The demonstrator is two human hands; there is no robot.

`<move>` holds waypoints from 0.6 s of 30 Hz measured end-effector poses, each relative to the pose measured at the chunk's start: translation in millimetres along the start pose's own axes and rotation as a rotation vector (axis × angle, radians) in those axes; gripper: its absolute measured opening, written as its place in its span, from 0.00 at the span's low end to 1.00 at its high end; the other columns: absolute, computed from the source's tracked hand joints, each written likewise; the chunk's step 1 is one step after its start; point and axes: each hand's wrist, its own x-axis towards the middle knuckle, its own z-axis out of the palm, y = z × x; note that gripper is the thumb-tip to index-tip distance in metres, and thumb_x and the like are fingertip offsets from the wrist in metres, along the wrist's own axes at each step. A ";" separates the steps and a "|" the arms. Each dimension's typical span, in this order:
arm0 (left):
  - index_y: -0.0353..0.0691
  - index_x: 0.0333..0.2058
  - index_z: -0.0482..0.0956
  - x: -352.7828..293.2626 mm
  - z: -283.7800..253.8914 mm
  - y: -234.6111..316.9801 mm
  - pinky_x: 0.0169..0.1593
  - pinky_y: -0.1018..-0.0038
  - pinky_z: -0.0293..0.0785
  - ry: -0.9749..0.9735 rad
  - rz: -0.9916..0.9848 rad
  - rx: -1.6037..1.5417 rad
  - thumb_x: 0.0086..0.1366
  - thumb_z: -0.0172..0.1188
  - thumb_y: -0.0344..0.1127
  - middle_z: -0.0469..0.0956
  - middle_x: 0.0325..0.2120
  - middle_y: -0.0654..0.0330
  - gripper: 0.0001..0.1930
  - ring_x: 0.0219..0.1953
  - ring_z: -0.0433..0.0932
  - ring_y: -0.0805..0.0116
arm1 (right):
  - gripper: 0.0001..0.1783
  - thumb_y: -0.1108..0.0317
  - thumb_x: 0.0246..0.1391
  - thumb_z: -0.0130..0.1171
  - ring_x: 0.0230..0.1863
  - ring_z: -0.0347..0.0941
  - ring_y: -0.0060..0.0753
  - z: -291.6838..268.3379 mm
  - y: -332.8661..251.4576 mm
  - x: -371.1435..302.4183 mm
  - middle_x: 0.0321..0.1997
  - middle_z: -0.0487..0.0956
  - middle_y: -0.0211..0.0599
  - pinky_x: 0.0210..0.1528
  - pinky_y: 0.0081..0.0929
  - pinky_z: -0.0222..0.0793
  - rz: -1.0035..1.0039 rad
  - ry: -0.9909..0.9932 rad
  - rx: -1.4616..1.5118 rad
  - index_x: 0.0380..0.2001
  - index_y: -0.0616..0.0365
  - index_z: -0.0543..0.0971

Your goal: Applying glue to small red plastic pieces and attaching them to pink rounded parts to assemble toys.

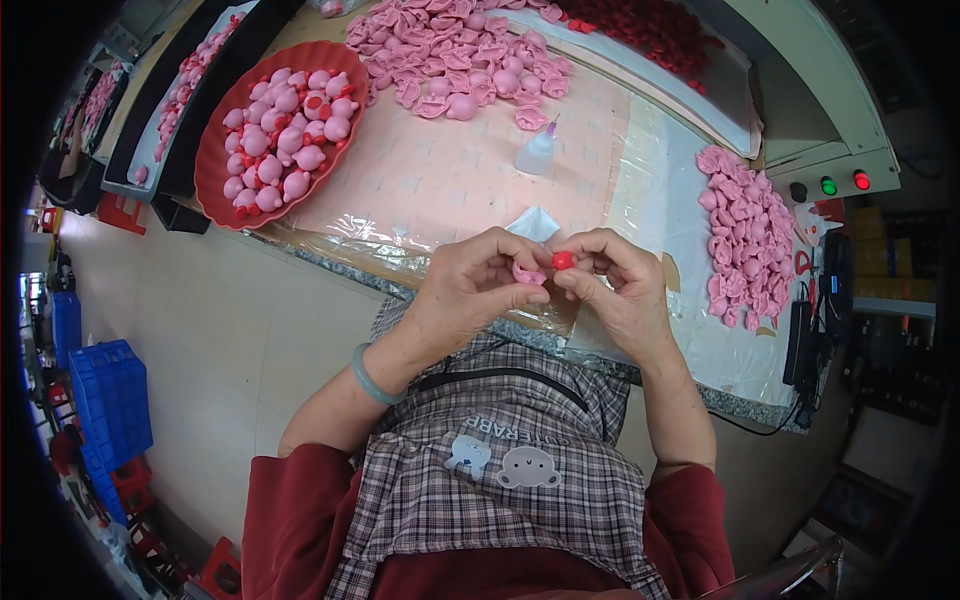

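Between the thumb and fingers of my left hand (pixel 475 278) is a small pink hollow rubber piece (pixel 528 275), its opening showing. My right hand (pixel 622 290) pinches a small red rounded piece (pixel 563 260) close beside it. The two pieces are held just apart, above the near edge of the table. A folded white cloth (pixel 534 224) lies just beyond my fingers. Farther back, a small squeeze bottle (pixel 537 152) with a thin needle tip stands upright.
A red fluted bowl (pixel 207 165) of pink-and-red pieces sits at the left. Pink hollow pieces are heaped at the back (pixel 450 55) and right (pixel 748 240). Red pieces (pixel 650 35) lie at the far back, near a machine housing (pixel 835 165) with lit buttons. Blue crates (pixel 110 400) stand at left.
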 end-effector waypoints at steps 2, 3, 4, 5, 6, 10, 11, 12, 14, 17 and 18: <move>0.33 0.43 0.71 0.2 2.5 4.3 0.48 0.78 0.77 0.028 -0.039 0.059 0.58 0.66 0.20 0.77 0.41 0.56 0.16 0.43 0.78 0.75 | 0.12 0.76 0.54 0.65 0.34 0.74 0.17 2.2 0.1 0.2 0.34 0.79 0.30 0.37 0.15 0.71 0.009 -0.006 0.009 0.42 0.65 0.78; 0.34 0.42 0.71 -0.3 3.5 6.0 0.47 0.79 0.77 0.056 -0.075 0.121 0.58 0.66 0.20 0.77 0.40 0.56 0.16 0.41 0.77 0.75 | 0.11 0.74 0.55 0.65 0.34 0.74 0.16 3.8 -1.7 0.7 0.34 0.80 0.30 0.37 0.15 0.71 0.000 -0.009 -0.015 0.41 0.64 0.79; 0.34 0.42 0.71 -0.4 3.9 5.7 0.47 0.79 0.77 0.058 -0.077 0.119 0.58 0.66 0.20 0.77 0.40 0.56 0.16 0.41 0.77 0.75 | 0.10 0.73 0.56 0.65 0.34 0.74 0.16 4.8 -2.5 0.9 0.33 0.80 0.29 0.38 0.16 0.70 -0.010 -0.011 -0.040 0.41 0.64 0.79; 0.34 0.42 0.71 0.0 4.1 5.3 0.46 0.79 0.78 0.061 -0.079 0.124 0.57 0.67 0.21 0.77 0.39 0.58 0.16 0.41 0.77 0.76 | 0.10 0.73 0.56 0.65 0.34 0.74 0.16 4.9 -1.7 0.5 0.33 0.80 0.29 0.38 0.16 0.70 -0.008 -0.013 -0.040 0.41 0.64 0.79; 0.34 0.41 0.72 0.4 3.8 5.3 0.46 0.80 0.78 0.064 -0.078 0.130 0.57 0.68 0.21 0.77 0.38 0.59 0.16 0.40 0.77 0.76 | 0.10 0.73 0.56 0.64 0.34 0.74 0.16 4.9 -0.6 0.6 0.33 0.80 0.29 0.39 0.16 0.70 -0.004 -0.027 -0.065 0.41 0.64 0.79; 0.34 0.41 0.72 0.9 0.6 -0.9 0.46 0.80 0.77 0.051 -0.088 0.053 0.56 0.69 0.22 0.77 0.36 0.61 0.16 0.39 0.77 0.77 | 0.09 0.73 0.57 0.63 0.30 0.72 0.14 5.6 5.9 0.2 0.34 0.81 0.29 0.35 0.14 0.69 0.030 -0.048 0.019 0.41 0.64 0.80; 0.35 0.40 0.72 1.4 0.1 0.1 0.46 0.80 0.77 0.060 -0.126 -0.003 0.56 0.69 0.22 0.77 0.37 0.61 0.16 0.40 0.77 0.77 | 0.09 0.73 0.57 0.63 0.30 0.72 0.14 6.2 6.5 -0.1 0.34 0.81 0.29 0.35 0.14 0.69 0.030 -0.051 0.019 0.41 0.64 0.80; 0.35 0.40 0.72 2.1 -0.2 1.0 0.47 0.80 0.77 0.067 -0.163 -0.060 0.56 0.69 0.22 0.77 0.38 0.60 0.16 0.40 0.77 0.76 | 0.08 0.73 0.58 0.62 0.29 0.71 0.14 6.6 6.3 -0.8 0.33 0.81 0.30 0.32 0.13 0.67 0.106 -0.046 0.130 0.41 0.64 0.80; 0.34 0.40 0.73 2.9 -1.6 -0.9 0.46 0.80 0.77 0.057 -0.168 -0.118 0.57 0.68 0.21 0.77 0.38 0.61 0.15 0.40 0.77 0.77 | 0.08 0.73 0.58 0.62 0.27 0.70 0.13 6.7 6.3 -1.1 0.33 0.80 0.30 0.30 0.12 0.66 0.181 -0.041 0.240 0.41 0.64 0.80; 0.32 0.42 0.74 1.1 -5.0 3.8 0.48 0.79 0.78 0.042 -0.192 -0.194 0.58 0.67 0.21 0.78 0.40 0.59 0.14 0.42 0.78 0.75 | 0.07 0.74 0.60 0.61 0.24 0.68 0.12 4.8 9.7 -0.4 0.32 0.80 0.30 0.27 0.11 0.63 0.182 -0.048 0.246 0.41 0.64 0.79; 0.31 0.44 0.75 0.4 -6.6 6.6 0.49 0.77 0.78 0.038 -0.211 -0.213 0.58 0.66 0.21 0.78 0.42 0.57 0.15 0.43 0.78 0.73 | 0.08 0.74 0.60 0.60 0.24 0.69 0.13 3.5 12.1 0.7 0.32 0.80 0.30 0.27 0.11 0.64 0.189 -0.046 0.268 0.41 0.64 0.79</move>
